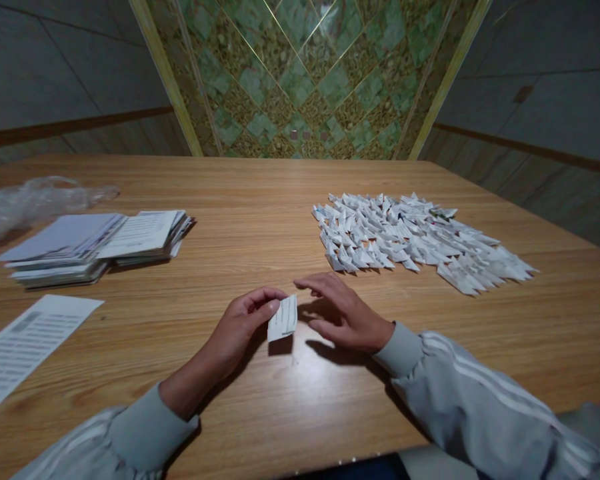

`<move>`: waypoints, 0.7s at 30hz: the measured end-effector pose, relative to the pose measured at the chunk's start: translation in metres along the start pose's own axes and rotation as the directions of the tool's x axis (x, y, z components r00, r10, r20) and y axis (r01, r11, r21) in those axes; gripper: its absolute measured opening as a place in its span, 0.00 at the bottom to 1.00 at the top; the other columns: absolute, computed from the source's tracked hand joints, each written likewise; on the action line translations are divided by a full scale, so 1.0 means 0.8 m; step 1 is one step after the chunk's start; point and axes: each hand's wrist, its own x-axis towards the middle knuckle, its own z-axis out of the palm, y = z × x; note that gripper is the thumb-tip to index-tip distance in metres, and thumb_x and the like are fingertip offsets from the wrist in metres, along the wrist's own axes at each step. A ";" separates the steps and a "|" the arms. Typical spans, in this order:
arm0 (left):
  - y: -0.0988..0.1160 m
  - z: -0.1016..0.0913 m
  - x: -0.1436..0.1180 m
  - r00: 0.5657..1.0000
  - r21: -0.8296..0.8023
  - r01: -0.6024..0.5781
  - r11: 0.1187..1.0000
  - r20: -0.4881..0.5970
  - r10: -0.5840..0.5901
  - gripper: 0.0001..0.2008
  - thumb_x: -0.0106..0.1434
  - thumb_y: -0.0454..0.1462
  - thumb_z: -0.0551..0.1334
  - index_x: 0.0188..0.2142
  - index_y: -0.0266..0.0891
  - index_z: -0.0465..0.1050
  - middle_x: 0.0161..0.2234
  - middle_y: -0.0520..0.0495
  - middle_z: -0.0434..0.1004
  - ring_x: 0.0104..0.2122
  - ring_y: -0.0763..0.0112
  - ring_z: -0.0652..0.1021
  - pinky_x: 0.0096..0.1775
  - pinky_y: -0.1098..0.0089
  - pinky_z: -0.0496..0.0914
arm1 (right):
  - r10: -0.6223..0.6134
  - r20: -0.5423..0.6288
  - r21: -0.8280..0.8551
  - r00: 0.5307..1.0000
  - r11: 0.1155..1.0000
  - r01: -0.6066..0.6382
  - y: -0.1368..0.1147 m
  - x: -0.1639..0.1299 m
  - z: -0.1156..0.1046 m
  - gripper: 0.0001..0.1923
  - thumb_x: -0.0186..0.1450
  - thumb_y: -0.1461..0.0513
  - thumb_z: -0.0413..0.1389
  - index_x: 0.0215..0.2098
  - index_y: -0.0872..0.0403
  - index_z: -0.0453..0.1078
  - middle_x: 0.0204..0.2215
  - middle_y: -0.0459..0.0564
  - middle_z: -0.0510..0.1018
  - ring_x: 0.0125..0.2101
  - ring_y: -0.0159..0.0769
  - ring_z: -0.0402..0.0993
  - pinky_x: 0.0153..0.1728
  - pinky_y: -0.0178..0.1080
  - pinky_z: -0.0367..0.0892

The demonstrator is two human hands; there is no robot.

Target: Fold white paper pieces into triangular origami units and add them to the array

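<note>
A small folded piece of printed paper is pinched between the thumb and fingers of my left hand, just above the wooden table. My right hand hovers close by on the right, its thumb and fingers apart, with nothing in it. Beyond that hand, rows of many small folded white paper boats stand packed together. How the paper in my left hand is folded on its far side is hidden.
At the left lie two adjoining stacks of paper sheets. Nearer me, a single printed sheet lies flat. Behind the stacks is a crumpled clear plastic bag. A green and gold patterned wall rises past the table's far edge.
</note>
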 end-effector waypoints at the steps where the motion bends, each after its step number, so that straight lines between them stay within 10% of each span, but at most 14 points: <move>1: 0.000 -0.001 0.000 1.000 0.029 -0.001 1.000 0.024 0.000 0.12 0.58 0.41 0.69 0.39 0.36 0.78 0.34 0.46 0.79 0.31 0.69 0.77 0.33 0.70 0.71 | -0.064 0.022 -0.071 0.998 0.995 0.065 0.003 0.000 -0.003 0.28 0.67 0.60 0.58 0.63 0.56 0.61 0.54 0.61 0.71 0.53 0.45 0.66 0.53 0.48 0.65; 6: -0.011 0.004 0.004 0.990 0.119 -0.048 0.992 0.136 0.031 0.14 0.61 0.41 0.67 0.44 0.37 0.74 0.30 0.51 0.75 0.27 0.71 0.74 0.29 0.72 0.67 | -0.204 0.064 -0.382 0.977 0.899 0.213 0.007 0.000 0.006 0.08 0.72 0.60 0.54 0.42 0.53 0.74 0.42 0.53 0.77 0.41 0.39 0.68 0.42 0.42 0.63; 10: -0.017 0.008 0.012 0.966 0.331 -0.209 0.920 0.218 0.141 0.12 0.64 0.40 0.63 0.46 0.39 0.72 0.32 0.50 0.76 0.30 0.69 0.76 0.33 0.69 0.69 | -0.258 0.169 -0.488 0.951 0.817 0.308 0.009 0.000 0.018 0.12 0.74 0.63 0.51 0.33 0.53 0.74 0.30 0.48 0.77 0.36 0.37 0.66 0.39 0.42 0.58; 15: -0.002 -0.003 0.008 0.853 0.716 -0.503 0.484 0.320 0.413 0.07 0.68 0.35 0.59 0.43 0.40 0.73 0.45 0.43 0.76 0.47 0.60 0.74 0.49 0.60 0.67 | -0.142 0.198 -0.562 0.970 0.794 0.231 0.017 -0.004 0.025 0.10 0.72 0.62 0.55 0.32 0.53 0.73 0.28 0.49 0.77 0.34 0.38 0.65 0.38 0.42 0.55; 21: 0.004 -0.009 -0.012 0.821 0.800 -0.562 0.210 0.507 0.264 0.03 0.66 0.35 0.59 0.38 0.40 0.70 0.36 0.45 0.73 0.37 0.61 0.72 0.39 0.63 0.66 | -0.043 0.224 -0.530 0.974 0.833 0.159 0.019 -0.006 0.025 0.06 0.69 0.62 0.59 0.33 0.54 0.73 0.28 0.48 0.76 0.34 0.38 0.64 0.36 0.41 0.54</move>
